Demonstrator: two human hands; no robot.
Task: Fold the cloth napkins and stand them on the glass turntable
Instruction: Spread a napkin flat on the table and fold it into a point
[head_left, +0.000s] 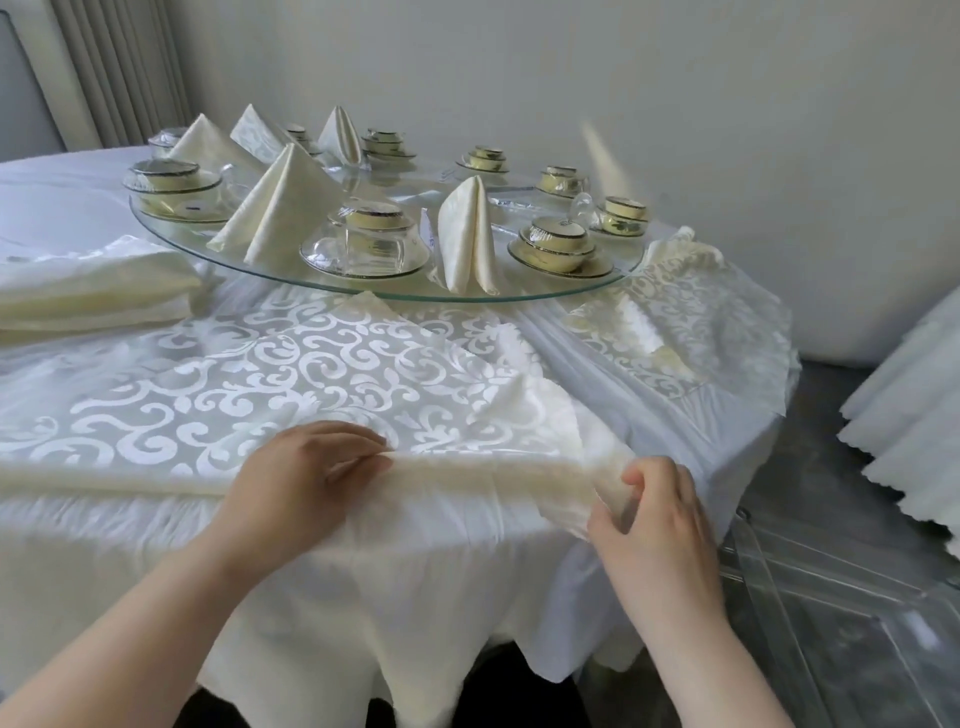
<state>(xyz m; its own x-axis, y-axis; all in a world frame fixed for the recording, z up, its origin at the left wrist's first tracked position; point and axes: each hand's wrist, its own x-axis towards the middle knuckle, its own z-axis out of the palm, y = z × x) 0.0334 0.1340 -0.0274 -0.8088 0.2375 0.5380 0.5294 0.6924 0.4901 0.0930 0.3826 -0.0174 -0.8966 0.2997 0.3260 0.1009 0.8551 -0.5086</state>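
Two grips pinch one fold: left hand (306, 478) and right hand (654, 519) hold the near edge of a napkin (311, 374) spread on the surface (363, 571), just before the glass turntable (363, 292) (folded napkins (467, 234) already stand there); next, probably, an even fold onward.

Plain white wall (571, 67), pleated curtain (122, 67) at left, grey floor (831, 405) at right.

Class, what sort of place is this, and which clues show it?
Probably a restaurant banquet room: a glass turntable on a round clothed table, wrapped tableware sets and folded napkins standing on it.
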